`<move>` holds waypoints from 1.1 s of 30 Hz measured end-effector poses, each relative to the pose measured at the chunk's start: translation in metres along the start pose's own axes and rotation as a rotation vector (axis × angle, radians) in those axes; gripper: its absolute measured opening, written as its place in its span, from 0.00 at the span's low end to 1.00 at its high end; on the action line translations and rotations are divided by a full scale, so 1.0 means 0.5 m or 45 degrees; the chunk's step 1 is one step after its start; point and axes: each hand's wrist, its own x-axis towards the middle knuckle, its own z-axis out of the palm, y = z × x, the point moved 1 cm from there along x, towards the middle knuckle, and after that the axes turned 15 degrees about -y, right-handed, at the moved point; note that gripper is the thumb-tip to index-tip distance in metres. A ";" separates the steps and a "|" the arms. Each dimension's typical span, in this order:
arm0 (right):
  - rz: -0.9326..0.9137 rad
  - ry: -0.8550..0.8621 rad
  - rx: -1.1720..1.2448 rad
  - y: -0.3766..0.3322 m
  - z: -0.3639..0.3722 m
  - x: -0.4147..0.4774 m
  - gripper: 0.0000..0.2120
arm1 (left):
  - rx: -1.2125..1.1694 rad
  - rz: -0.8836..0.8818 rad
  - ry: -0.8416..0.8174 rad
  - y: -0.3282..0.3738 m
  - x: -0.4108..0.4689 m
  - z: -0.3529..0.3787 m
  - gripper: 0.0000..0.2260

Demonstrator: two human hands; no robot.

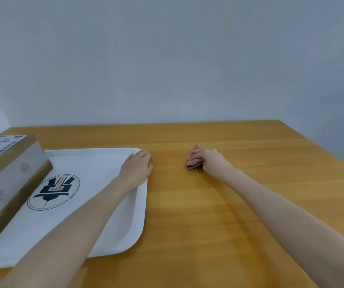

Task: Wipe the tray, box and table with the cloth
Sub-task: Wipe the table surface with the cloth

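Nearest, two bare forearms stretched forward over the bench [208, 204]. At left, box [11, 169] on white tray [88, 163]; left hand [137, 165] laid flat on tray's far right corner, fingers [145, 154] released; pink cloth [192, 161] on bare bench, clenched in fingers of right hand [213, 160]

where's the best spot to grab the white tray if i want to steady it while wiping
Grip the tray by its upturned right rim, coming in from the right over the table. The box weighs down and blocks its left part, while the right lip is free. The left hand rests on the far right corner; the right hand grips the cloth.
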 end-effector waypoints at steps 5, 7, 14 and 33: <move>-0.113 0.019 0.133 0.046 0.001 -0.004 0.29 | -0.041 -0.029 -0.026 0.006 -0.007 -0.005 0.14; -0.138 0.006 0.095 0.058 0.007 -0.019 0.28 | -0.051 -0.032 -0.036 0.009 -0.008 -0.006 0.15; -0.231 0.189 -0.252 0.086 0.023 -0.124 0.20 | -0.063 -0.010 -0.024 0.004 -0.003 -0.004 0.14; 0.275 -0.357 1.012 0.066 -0.128 -0.152 0.12 | -0.115 -0.041 -0.022 0.006 -0.008 -0.004 0.14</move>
